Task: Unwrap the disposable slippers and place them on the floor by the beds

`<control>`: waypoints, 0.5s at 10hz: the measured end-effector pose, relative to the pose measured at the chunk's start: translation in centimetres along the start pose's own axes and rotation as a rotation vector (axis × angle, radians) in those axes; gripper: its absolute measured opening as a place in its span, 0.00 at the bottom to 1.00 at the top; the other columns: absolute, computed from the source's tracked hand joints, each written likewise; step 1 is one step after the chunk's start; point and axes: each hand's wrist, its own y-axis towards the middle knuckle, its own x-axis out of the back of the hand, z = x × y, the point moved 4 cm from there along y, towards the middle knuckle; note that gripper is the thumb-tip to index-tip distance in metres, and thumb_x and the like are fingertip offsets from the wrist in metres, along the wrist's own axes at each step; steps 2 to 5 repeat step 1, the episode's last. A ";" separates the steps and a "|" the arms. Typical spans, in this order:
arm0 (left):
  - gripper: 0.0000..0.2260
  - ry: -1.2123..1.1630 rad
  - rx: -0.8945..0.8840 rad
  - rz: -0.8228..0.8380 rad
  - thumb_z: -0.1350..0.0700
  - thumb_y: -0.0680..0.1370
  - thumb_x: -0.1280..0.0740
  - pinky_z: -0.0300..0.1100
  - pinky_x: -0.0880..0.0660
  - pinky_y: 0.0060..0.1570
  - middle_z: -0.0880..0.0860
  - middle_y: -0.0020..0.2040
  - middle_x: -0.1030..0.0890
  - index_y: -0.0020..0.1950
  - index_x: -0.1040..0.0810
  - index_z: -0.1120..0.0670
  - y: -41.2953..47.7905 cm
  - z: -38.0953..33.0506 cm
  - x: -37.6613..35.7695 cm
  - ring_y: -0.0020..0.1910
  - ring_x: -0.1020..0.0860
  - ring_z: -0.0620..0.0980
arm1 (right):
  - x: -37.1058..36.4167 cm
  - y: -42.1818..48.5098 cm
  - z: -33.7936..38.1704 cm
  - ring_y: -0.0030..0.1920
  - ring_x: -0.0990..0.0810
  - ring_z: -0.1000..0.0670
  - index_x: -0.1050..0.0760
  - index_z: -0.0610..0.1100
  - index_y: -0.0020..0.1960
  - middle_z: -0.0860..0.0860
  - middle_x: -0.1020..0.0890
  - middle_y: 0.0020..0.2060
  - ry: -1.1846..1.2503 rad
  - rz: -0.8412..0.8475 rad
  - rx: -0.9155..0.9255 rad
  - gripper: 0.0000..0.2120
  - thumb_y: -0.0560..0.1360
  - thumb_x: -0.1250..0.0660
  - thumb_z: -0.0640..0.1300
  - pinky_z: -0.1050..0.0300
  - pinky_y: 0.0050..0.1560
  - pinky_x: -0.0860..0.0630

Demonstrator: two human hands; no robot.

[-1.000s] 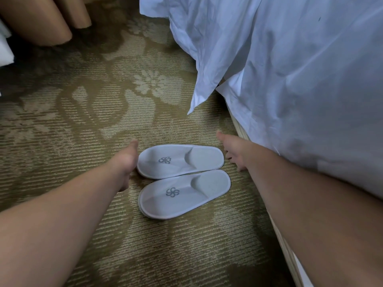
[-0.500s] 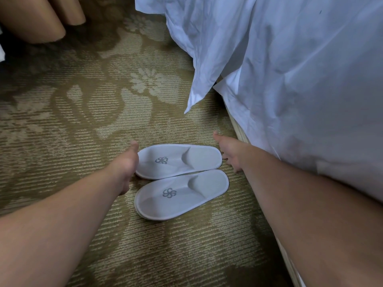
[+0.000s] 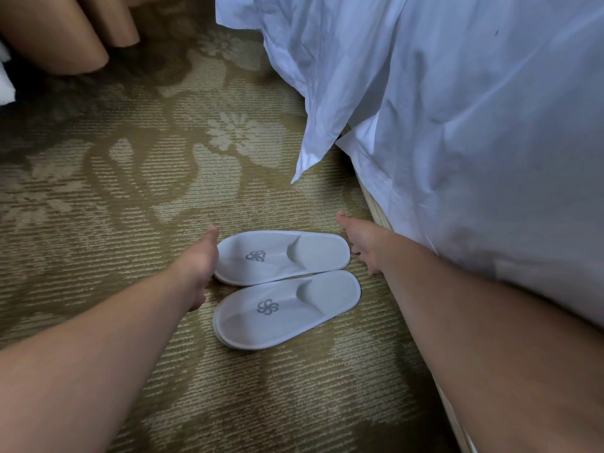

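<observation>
Between left grip (image 3: 199, 266), whose hold I cannot tell, and open, empty right grip (image 3: 366, 246), the far slipper (image 3: 284, 256) lies lengthwise on the floor (image 3: 130, 223) by the bed (image 3: 474, 142), toe touching the left one

Matt cloth slippers (image 3: 284, 256), ribbed woven carpet (image 3: 98, 197)

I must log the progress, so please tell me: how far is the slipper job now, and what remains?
Done: both slippers, far slipper and near slipper, lie unwrapped, side by side on the carpet beside the bed. In hand: the left hand is at the far slipper's toe, the right hand at its heel; grip unclear. Left: probably only taking the hands away; no wrapper shows.
</observation>
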 end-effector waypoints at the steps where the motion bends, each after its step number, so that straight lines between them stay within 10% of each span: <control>1: 0.32 -0.064 -0.020 0.011 0.32 0.79 0.49 0.53 0.35 0.62 0.55 0.71 0.29 0.76 0.38 0.50 -2.6 -0.4 -0.7 0.61 0.26 0.53 | -0.4 -0.9 0.5 0.75 0.39 0.41 0.43 0.45 0.78 0.44 0.39 0.77 0.015 -0.075 0.047 0.38 0.76 0.46 0.69 0.41 0.73 0.42; 5: 0.32 -0.064 -0.020 0.011 0.32 0.79 0.49 0.53 0.35 0.62 0.55 0.71 0.29 0.76 0.38 0.50 -2.6 -0.4 -0.7 0.61 0.26 0.53 | -0.4 -0.9 0.5 0.75 0.39 0.41 0.43 0.45 0.78 0.44 0.39 0.77 0.015 -0.075 0.047 0.38 0.76 0.46 0.69 0.41 0.73 0.42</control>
